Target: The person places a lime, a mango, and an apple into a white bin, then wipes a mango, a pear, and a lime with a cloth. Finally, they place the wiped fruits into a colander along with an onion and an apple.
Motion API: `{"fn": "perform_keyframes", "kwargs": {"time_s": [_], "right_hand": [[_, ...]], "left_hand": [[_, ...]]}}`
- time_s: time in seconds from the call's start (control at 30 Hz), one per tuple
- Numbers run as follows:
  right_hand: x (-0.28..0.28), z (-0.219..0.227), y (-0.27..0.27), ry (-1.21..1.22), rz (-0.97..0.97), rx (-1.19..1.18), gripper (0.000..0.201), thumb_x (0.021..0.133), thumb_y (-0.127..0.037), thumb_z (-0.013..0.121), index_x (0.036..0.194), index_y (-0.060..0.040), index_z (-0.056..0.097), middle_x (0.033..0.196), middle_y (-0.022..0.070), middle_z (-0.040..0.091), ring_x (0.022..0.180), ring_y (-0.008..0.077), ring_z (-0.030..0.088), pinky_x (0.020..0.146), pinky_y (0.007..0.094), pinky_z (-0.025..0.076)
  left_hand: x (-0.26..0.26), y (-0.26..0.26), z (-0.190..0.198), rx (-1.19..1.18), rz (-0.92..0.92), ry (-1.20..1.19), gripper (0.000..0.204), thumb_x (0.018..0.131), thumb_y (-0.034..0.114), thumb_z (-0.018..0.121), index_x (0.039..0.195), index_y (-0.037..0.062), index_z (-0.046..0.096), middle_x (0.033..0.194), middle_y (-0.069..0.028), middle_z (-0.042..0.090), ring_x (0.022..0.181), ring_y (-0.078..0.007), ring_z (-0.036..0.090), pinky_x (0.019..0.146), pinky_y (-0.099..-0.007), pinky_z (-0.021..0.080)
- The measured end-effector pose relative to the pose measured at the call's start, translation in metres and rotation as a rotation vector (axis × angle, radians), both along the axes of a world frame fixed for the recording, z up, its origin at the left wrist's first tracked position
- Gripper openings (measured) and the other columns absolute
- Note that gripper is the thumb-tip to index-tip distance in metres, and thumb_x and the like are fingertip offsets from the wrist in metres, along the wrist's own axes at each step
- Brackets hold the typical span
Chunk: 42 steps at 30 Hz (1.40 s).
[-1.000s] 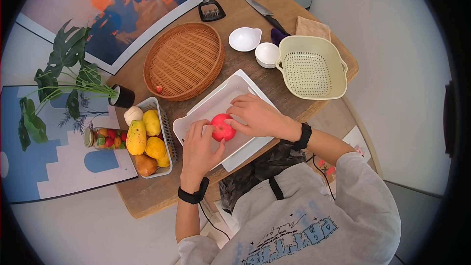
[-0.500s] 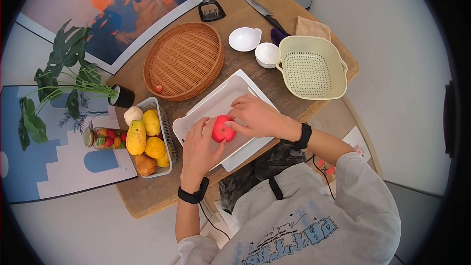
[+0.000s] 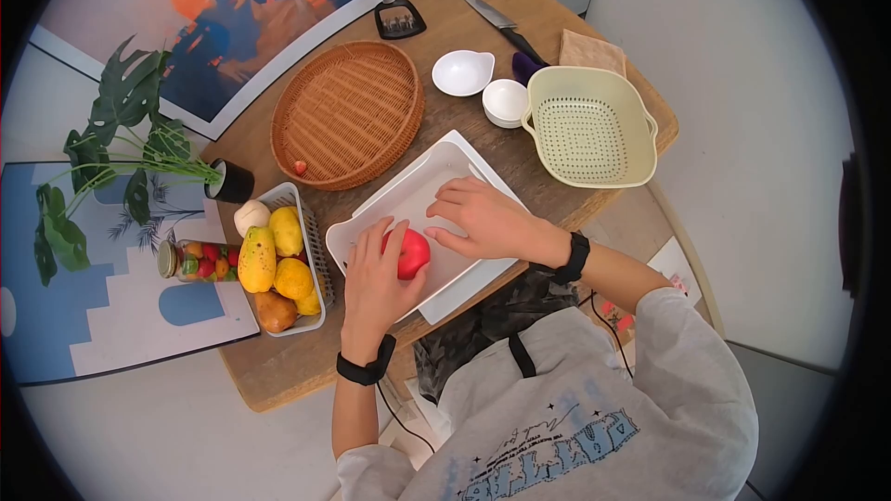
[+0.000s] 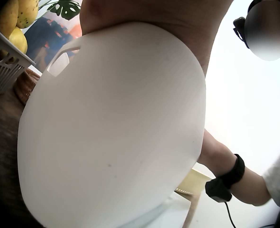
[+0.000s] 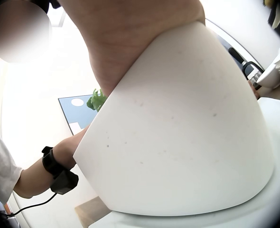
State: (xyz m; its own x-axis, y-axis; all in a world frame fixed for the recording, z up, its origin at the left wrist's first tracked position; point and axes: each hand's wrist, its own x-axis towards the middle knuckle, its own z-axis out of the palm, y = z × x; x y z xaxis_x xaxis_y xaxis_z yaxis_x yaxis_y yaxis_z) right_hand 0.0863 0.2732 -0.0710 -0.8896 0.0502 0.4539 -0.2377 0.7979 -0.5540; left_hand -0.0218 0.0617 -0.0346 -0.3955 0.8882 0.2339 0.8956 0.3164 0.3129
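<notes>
In the head view my left hand (image 3: 373,280) grips a round red fruit (image 3: 406,254), fingers over its far side and thumb at its near side, inside a white tray (image 3: 448,160). To the right of the fruit, my right hand (image 3: 483,218) hangs over the tray with loosely bent fingers, touching nothing that shows. The tray's outer wall (image 4: 111,123) fills most of the left wrist view and hides the fingers and fruit. Likewise in the right wrist view, the white wall (image 5: 178,128) covers what the right hand's fingers do.
Left of the tray stands a grey basket (image 3: 321,283) of fruit beside a jar (image 3: 200,262). Behind are a round wicker tray (image 3: 348,116) with a small red piece, white bowls (image 3: 463,73) and a knife (image 3: 489,13). A pale green colander (image 3: 633,125) stands at the right.
The red fruit has turned and shifted left and slightly down with my left hand. My right hand's fingers have come away from it.
</notes>
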Motion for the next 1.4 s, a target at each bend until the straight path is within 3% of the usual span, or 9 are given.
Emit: {"fn": "perform_keyframes", "kwargs": {"time_s": [1.1,1.4], "right_hand": [[-0.0004,0.0017,-0.0001,0.021,-0.001,-0.02,0.031,0.098,-0.032,0.068,0.1,-0.0009,0.073,0.087,0.0163,0.068,0.092,0.0346,0.065,0.086,0.0451,0.051],[-0.0007,0.0007,0.0,0.022,-0.003,-0.012,0.031,0.098,-0.031,0.068,0.1,-0.0012,0.073,0.087,0.0163,0.069,0.093,0.0346,0.065,0.087,0.0452,0.051]], "left_hand": [[-0.0009,-0.0017,-0.0011,-0.039,0.006,0.021,0.067,0.071,0.016,0.072,0.136,0.0049,0.061,0.14,-0.0175,0.058,0.128,-0.0383,0.055,0.102,-0.0472,0.045],[-0.0011,-0.0012,-0.001,-0.017,-0.002,-0.008,0.06,0.072,0.009,0.066,0.131,0.0028,0.063,0.139,-0.0194,0.058,0.126,-0.0408,0.056,0.099,-0.0486,0.053]]}}
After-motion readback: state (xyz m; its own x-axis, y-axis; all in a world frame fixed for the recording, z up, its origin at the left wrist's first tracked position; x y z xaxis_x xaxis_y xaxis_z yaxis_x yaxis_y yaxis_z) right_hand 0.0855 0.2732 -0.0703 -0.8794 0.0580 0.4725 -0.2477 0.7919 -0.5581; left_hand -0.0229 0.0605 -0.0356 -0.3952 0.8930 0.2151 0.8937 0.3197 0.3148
